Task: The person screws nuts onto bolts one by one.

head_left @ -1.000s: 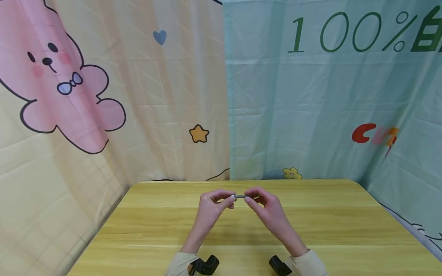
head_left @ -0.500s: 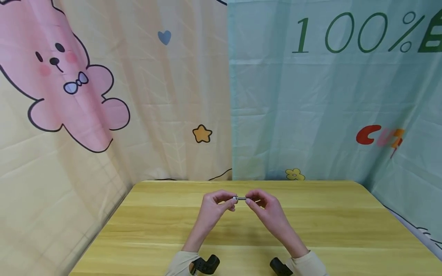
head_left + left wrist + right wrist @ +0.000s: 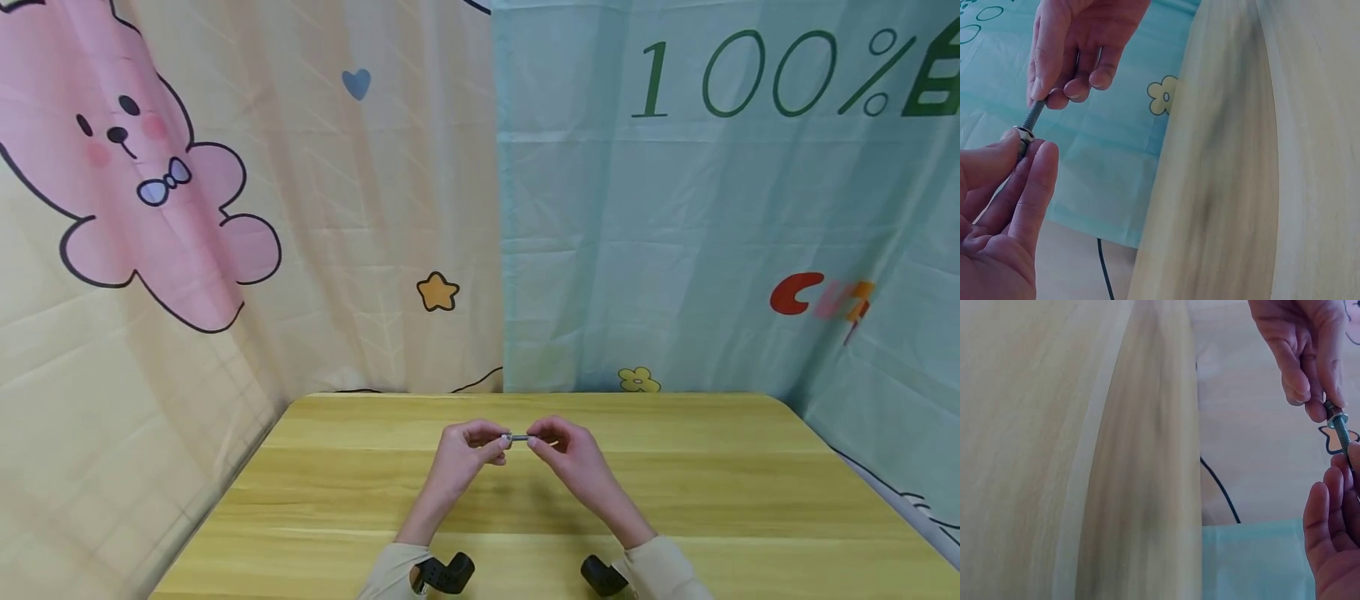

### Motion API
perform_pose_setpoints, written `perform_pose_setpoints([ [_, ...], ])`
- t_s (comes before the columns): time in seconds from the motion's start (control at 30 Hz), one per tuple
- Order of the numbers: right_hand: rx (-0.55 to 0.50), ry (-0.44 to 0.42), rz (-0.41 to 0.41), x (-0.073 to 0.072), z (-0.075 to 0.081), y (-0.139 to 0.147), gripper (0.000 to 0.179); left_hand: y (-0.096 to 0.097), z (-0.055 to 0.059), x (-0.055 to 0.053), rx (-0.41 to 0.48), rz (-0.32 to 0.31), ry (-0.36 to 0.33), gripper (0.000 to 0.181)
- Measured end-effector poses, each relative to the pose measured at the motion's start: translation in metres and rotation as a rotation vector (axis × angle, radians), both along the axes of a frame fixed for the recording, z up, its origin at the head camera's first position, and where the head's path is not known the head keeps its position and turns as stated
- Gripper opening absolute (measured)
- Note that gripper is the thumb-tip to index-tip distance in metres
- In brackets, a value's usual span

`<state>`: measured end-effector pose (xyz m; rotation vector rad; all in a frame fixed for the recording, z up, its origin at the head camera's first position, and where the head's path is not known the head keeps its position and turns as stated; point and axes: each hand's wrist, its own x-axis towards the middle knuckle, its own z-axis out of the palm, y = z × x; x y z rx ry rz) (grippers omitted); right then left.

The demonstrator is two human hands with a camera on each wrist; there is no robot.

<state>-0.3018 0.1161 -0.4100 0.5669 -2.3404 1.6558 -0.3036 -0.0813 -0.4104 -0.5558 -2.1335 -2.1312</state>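
Note:
A small metal bolt (image 3: 519,437) is held level between both hands above the table. My left hand (image 3: 461,454) pinches its thicker end between thumb and fingers. My right hand (image 3: 577,465) pinches the opposite, threaded end with thumb and fingertips. In the left wrist view the bare threaded shank (image 3: 1034,115) spans the gap between the fingertips. A shiny ring (image 3: 1337,419), like a washer or flange, sits round the bolt right at the left fingertips in the right wrist view. The left fingers partly hide the thick end, and the right fingers cover the tip.
A wooden table (image 3: 360,500) lies under the hands. Printed cloth curtains (image 3: 660,208) hang behind its far edge and along both sides. Each wrist carries a black camera mount (image 3: 448,573). A thin black cable (image 3: 1105,269) runs beyond the table edge.
Both hands, with the bolt between them, have come down slightly in the head view. The grip of each hand looks much the same, and the head view has shifted a little.

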Motion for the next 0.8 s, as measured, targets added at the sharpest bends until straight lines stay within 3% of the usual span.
perform_pose_setpoints([
  [0.23, 0.050, -0.030, 0.001, -0.017, -0.010, -0.002, 0.005, -0.002, -0.008, -0.011, -0.007, -0.001, -0.055, 0.020],
  [0.63, 0.173, -0.078, 0.025, -0.039, -0.030, 0.001, 0.004, -0.003, -0.031, -0.036, -0.178, 0.018, -0.070, 0.013],
  [0.8, 0.215, -0.137, 0.035, -0.052, -0.035, 0.001, 0.004, -0.004, -0.038, -0.048, -0.234, 0.030, -0.071, 0.009],
])
